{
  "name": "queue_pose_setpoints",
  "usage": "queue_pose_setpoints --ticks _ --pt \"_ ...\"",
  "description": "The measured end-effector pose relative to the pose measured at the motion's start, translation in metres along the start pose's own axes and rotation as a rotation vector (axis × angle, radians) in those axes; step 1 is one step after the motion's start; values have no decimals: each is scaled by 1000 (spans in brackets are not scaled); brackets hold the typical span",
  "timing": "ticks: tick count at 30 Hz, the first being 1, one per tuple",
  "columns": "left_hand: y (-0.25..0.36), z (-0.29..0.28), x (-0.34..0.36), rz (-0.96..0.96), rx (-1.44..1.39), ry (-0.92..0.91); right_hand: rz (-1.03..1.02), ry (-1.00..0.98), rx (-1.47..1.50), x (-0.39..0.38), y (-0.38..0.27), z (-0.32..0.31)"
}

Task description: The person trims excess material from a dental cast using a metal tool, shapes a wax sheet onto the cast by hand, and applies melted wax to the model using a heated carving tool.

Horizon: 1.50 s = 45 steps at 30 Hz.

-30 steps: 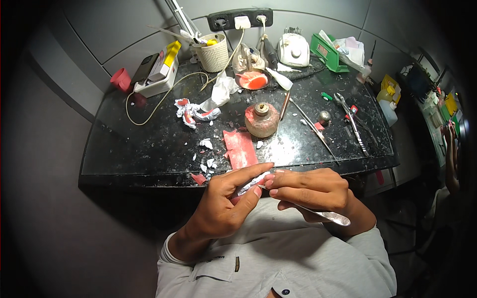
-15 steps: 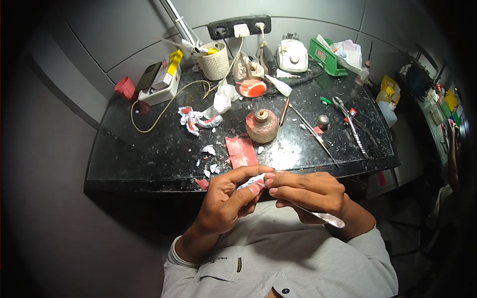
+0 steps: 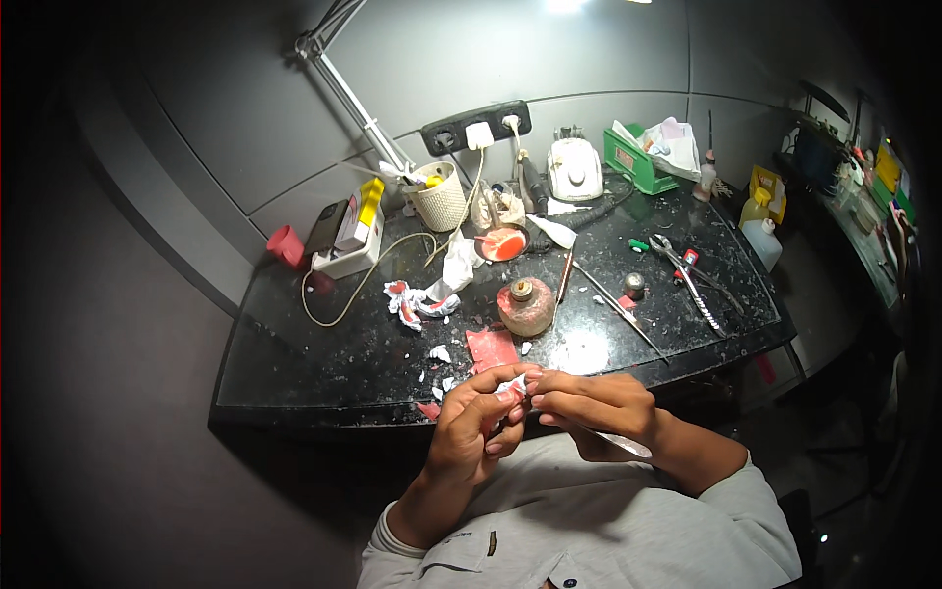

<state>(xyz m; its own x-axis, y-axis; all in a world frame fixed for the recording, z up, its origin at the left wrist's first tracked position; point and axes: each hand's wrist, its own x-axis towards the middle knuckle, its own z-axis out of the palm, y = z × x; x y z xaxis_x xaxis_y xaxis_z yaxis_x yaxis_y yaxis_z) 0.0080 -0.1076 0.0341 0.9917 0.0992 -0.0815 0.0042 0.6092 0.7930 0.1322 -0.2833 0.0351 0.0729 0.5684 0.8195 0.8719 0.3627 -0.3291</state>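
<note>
Left hand (image 3: 479, 417) raised at the near edge of the bench (image 3: 294, 368), fingers curled, gripping a white-and-pink piece (image 3: 511, 387) between thumb and forefinger. Right hand (image 3: 601, 404) roughly palm down, fingers bent leftward, closed on a metal tool (image 3: 628, 447); broad end juts out below the hand. Right fingertips meet the piece's right end; tool's tip hidden.

A single fisheye view looks down and forward from head height, the hands (image 3: 473, 422) close below at lower centre, the worktop (image 3: 294, 368) beyond, the wall (image 3: 608, 64) farthest; edges bend and darken, leaving the far right hard to read.
</note>
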Motion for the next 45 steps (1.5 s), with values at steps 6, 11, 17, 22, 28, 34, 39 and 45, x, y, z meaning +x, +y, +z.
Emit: queue_pose_setpoints --ticks 6,11,17,22,28,34,39,45 --pt "0 1 3 -26 -128 17 -26 57 -8 -1 4 3" --pt "-7 -4 7 -48 -248 -17 -46 93 2 -5 14 9" --pt "-14 -8 12 -43 -294 -7 -12 73 -2 -12 23 14" --pt "-18 -8 15 -20 -224 29 21 98 45 -11 25 16" --pt "-20 -13 16 2 -194 18 49 91 40 -9 21 16" --pt "-20 -11 14 64 -52 51 67 48 104 -3 17 10" --pt "-19 -7 13 132 75 75 46 38 112 -4 21 8" --pt "-20 -6 11 214 264 100 27 -39 137 -5 24 4"
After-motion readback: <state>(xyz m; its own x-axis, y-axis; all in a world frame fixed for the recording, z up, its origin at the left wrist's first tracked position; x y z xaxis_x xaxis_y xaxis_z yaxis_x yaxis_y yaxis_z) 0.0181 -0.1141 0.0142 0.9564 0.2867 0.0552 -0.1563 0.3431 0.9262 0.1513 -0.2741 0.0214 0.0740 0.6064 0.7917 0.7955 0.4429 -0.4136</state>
